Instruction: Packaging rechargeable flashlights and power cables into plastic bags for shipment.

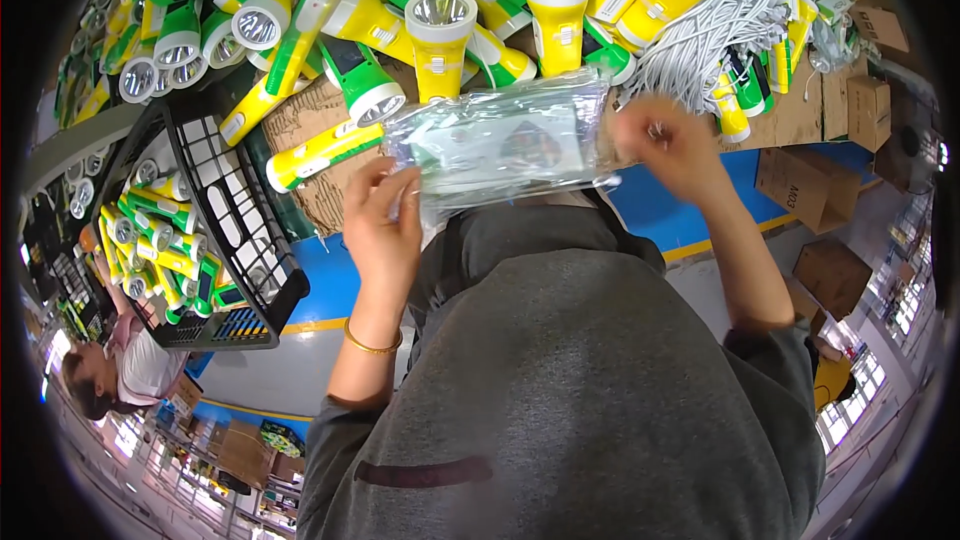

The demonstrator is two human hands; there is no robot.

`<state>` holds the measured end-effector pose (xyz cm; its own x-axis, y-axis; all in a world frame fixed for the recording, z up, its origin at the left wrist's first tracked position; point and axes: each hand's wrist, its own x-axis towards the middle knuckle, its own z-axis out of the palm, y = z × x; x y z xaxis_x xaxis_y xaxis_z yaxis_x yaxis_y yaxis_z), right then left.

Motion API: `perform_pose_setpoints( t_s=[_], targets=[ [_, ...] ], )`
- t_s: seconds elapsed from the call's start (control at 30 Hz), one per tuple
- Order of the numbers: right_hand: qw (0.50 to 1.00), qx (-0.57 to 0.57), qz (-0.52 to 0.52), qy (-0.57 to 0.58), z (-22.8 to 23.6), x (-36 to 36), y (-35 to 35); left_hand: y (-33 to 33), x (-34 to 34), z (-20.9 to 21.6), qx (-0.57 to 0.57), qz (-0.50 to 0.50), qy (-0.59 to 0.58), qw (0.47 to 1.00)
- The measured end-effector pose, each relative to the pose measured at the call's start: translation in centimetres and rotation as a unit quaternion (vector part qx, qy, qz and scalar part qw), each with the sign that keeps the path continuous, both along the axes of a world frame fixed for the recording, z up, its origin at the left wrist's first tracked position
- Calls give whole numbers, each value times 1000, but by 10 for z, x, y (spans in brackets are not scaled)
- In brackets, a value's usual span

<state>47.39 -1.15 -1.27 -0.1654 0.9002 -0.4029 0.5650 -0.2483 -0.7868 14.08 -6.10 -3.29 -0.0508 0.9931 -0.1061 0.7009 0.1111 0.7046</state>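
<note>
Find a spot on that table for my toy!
Maybe the small brown patch between the lying flashlight and the flashlight heap, or the brown strip left of the carton. Past the plastic bag, that heap and white cables are crowded.

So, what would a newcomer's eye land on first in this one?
Most likely the heap of yellow, green and white flashlights spread across the top of the view, with a tangle of white cables at its right. Next comes the shiny clear plastic bag in the upper middle, with the left grip at its left end. A black plastic crate holding more flashlights stands out at left.
</note>
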Motion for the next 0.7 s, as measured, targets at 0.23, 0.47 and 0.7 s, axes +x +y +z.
perform_pose_setpoints(
  t_s=[0.23,0.47,0.7],
  targets=[
    [905,375,-38,-197,-62,-66,78,-2,13,29,94,-158,-54,981],
    [877,465,-103,59,11,-83,38,16,11,19,-20,-182,-33,983],
    [902,286,322,-30,22,-86,5,17,13,31,-93,-206,-175,958]
  ],
)
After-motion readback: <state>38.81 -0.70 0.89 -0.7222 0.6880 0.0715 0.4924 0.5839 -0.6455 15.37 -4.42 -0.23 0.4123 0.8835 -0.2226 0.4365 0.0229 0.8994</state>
